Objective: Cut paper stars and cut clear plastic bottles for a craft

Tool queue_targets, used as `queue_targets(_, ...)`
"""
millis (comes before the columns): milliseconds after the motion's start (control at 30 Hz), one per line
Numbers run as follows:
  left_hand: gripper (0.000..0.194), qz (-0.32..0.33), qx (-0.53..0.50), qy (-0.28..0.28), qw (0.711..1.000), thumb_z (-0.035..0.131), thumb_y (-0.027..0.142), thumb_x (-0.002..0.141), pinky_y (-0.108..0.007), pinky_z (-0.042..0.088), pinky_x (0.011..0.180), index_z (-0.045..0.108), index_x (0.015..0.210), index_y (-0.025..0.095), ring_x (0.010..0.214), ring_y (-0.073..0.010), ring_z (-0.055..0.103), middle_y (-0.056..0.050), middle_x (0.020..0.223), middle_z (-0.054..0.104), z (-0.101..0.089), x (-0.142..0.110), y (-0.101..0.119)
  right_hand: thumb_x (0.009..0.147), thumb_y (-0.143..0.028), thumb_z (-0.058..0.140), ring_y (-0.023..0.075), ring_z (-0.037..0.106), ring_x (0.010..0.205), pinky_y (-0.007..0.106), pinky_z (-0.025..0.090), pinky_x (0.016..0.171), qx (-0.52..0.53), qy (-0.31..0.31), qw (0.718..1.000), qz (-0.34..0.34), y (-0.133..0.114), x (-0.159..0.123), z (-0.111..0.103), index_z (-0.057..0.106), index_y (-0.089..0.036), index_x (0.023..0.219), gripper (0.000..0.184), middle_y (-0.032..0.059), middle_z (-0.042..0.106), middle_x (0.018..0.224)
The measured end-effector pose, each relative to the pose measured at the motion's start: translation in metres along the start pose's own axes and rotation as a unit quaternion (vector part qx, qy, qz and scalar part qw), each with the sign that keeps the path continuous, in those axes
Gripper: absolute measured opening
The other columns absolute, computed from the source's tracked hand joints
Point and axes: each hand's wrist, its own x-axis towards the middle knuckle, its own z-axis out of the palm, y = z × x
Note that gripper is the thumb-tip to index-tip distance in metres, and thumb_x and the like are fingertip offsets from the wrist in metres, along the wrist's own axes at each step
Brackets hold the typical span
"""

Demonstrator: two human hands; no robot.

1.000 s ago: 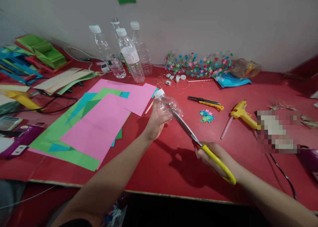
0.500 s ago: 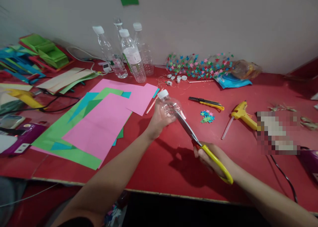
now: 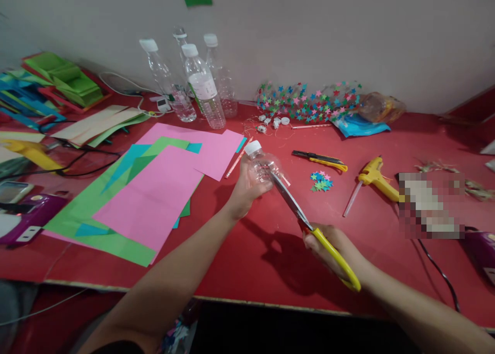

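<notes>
Above the red table, my left hand (image 3: 246,191) is closed on the clear top part of a plastic bottle (image 3: 266,164), which has a white cap. My right hand (image 3: 334,248) grips a pair of scissors (image 3: 292,202) by their yellow and red handles. The blades point up and left, and their tips meet the bottle piece at its lower edge. Whether the tips are inside the plastic or against it, I cannot tell. Close by on the table lie a black and yellow box cutter (image 3: 319,160) and a little heap of paper stars (image 3: 320,181).
Sheets of pink and green paper (image 3: 150,194) cover the left side. Several bottles (image 3: 204,85) stand by the wall, beside a star-covered clear bottle (image 3: 309,102) lying down. A yellow glue gun (image 3: 373,173) with a cord lies right. The table's front edge (image 3: 270,305) runs below my arms.
The whole view has shifted slightly. My left hand still holds the bottle top, and the scissors stay at its edge with almost no change in pose.
</notes>
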Motion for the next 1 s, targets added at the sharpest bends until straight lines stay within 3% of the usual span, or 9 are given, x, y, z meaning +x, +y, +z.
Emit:
queue_targets(367,0.057,0.024,0.02,-0.043,0.999,0.079,0.029,0.07,-0.038,0.052,0.085,0.04,0.113,0.029,0.096,-0.017,0.061,-0.002,0.11,0.053,0.002,0.001,-0.001,0.089,-0.073,0.037,0.0065,0.027,0.045,0.022,0.022,0.041,0.063,-0.019,0.998,0.017,0.009,-0.002,0.003,0.04,-0.021,0.071,0.055,-0.0063,0.035,0.053)
queue_targets(667,0.059,0.007,0.016,-0.038,0.999,0.079,0.032,0.069,-0.039,0.052,0.082,0.04,0.113,0.029,0.092,-0.0176,0.06,-0.004,0.113,0.051,0.001,0.001,0.0,0.085,-0.074,0.042,0.0074,0.027,0.05,0.023,0.023,0.044,0.009,0.006,1.0,0.002,-0.001,-0.001,0.002,0.036,-0.021,0.064,0.057,-0.005,0.034,0.056)
queue_targets(1000,0.056,0.017,0.058,-0.063,0.996,0.076,0.026,0.073,-0.035,0.051,0.085,0.038,0.114,0.031,0.098,-0.0159,0.057,-0.002,0.113,0.049,-0.003,0.001,0.0,0.086,-0.076,0.037,0.0072,0.029,0.044,0.022,0.022,0.041,0.048,-0.015,0.999,0.019,0.008,0.0,-0.001,0.041,-0.021,0.07,0.058,-0.006,0.034,0.051)
